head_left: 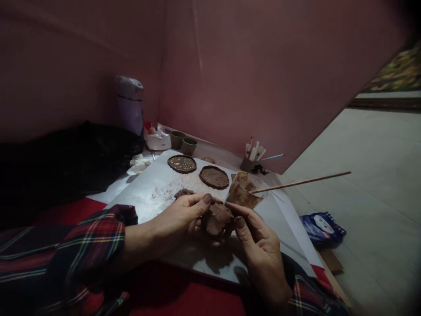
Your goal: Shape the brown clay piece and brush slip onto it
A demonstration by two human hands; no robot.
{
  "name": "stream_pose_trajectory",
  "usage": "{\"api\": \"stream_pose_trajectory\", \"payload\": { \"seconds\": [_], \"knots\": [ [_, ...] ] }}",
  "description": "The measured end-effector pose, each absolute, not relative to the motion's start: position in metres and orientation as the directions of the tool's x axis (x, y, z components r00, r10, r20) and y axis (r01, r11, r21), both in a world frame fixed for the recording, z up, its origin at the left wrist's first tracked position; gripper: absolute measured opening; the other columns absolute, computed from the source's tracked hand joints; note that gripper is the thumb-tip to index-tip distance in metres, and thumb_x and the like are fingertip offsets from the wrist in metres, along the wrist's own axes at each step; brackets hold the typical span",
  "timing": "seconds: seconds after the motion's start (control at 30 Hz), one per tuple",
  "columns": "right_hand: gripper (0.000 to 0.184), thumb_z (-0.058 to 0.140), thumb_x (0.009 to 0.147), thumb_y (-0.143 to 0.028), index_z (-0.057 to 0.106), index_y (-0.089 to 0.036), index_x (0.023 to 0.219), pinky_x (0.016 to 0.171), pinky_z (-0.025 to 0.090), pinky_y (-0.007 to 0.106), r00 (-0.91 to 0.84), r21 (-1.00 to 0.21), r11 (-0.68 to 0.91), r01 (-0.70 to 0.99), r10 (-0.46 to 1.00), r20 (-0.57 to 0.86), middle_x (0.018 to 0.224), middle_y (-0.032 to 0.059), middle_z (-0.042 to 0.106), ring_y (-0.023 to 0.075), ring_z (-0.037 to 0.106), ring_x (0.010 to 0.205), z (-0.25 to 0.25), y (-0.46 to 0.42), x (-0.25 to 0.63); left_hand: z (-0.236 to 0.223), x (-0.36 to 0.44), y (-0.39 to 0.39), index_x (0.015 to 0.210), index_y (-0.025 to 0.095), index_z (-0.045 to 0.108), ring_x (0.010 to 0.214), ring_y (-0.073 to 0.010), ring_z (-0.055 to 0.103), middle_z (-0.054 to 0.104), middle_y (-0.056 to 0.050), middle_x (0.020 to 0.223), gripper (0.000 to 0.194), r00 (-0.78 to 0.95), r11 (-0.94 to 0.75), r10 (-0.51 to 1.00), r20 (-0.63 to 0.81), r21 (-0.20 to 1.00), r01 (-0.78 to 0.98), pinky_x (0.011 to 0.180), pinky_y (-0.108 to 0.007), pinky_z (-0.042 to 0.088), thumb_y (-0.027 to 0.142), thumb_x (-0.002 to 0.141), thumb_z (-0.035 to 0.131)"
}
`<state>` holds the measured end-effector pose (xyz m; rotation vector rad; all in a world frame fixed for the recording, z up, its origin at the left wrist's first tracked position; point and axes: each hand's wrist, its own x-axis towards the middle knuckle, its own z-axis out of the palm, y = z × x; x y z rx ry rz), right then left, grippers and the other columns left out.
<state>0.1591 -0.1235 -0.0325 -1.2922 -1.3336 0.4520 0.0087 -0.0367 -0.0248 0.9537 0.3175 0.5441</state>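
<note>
Between both hands, just above the white board [230,267], is a rough lump of brown clay [217,218]. My left hand [184,215] grips its left side, thumb on top, and its lower fingers are partly hidden. On the other side my right hand [259,245] holds the clay's right edge with thumb and fingers. Clay smears darken both thumbs. Behind the left hand lies a smaller piece of clay [183,193]. Farther back on the board are a flat round clay disc with a raised rim [214,177] and a similar disc with yellow specks [182,164].
A smeared clear cup [245,188] with a long thin stick [305,181] leaning out stands right of the discs. Two small pots [188,146], a pen holder [247,164] and a white bag [158,138] line the back. A blue packet [322,227] lies at right.
</note>
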Motion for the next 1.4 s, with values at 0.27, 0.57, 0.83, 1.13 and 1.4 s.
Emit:
{"api": "stream_pose_trajectory", "payload": {
  "seconds": [0.27,0.57,0.83,1.13,1.4],
  "knots": [
    [0.022,0.055,0.089,-0.034,0.07,-0.025,0.101,0.075,0.058,0.027,0.309,-0.811,0.29,0.508,0.817,0.486,0.098,0.004,0.073,0.0187,0.069,0.088,-0.037,-0.127,0.16,-0.024,0.006,-0.035,0.106,0.014,0.058,0.056,-0.0127,0.064,0.067,-0.005,0.079,0.037,0.847,0.436,0.527,-0.074,0.879,-0.194,0.05,-0.022,0.052,0.024,0.074,0.073],
    [0.023,0.056,0.089,-0.032,0.064,-0.026,0.11,0.077,0.056,0.027,0.232,-0.806,0.328,0.494,0.843,0.485,0.104,0.0044,0.069,0.0186,0.067,0.093,-0.04,-0.13,0.161,-0.02,0.006,-0.035,0.101,0.012,0.058,0.052,-0.0121,0.062,0.065,-0.006,0.078,0.029,0.862,0.462,0.498,-0.098,0.871,-0.168,0.049,-0.023,0.051,0.025,0.077,0.068],
    [0.024,0.056,0.089,-0.028,0.058,-0.027,0.113,0.074,0.055,0.027,0.192,-0.787,0.355,0.505,0.843,0.503,0.102,0.0028,0.068,0.0162,0.067,0.085,-0.043,-0.13,0.16,-0.021,0.004,-0.036,0.096,0.013,0.059,0.049,-0.0102,0.057,0.065,-0.002,0.071,0.024,0.824,0.287,0.565,-0.049,0.948,-0.14,0.047,-0.022,0.047,0.019,0.075,0.069],
    [0.026,0.059,0.087,-0.027,0.06,-0.027,0.113,0.076,0.054,0.026,0.167,-0.769,0.328,0.549,0.859,0.485,0.106,0.0026,0.066,0.0168,0.066,0.092,-0.038,-0.127,0.157,-0.029,0.003,-0.032,0.103,0.015,0.058,0.088,-0.0163,0.057,0.063,-0.003,0.095,0.029,0.85,0.198,0.515,0.111,0.949,-0.244,0.079,-0.029,0.044,0.012,0.075,0.067],
    [0.024,0.056,0.089,-0.025,0.06,-0.027,0.112,0.079,0.055,0.028,0.196,-0.774,0.352,0.526,0.836,0.513,0.111,0.0042,0.065,0.0191,0.065,0.1,-0.039,-0.127,0.159,-0.023,0.002,-0.033,0.122,0.019,0.051,0.108,-0.0212,0.055,0.061,-0.007,0.115,0.042,0.843,0.213,0.532,0.073,0.953,-0.217,0.091,-0.034,0.042,0.027,0.084,0.064]
  ]
}}
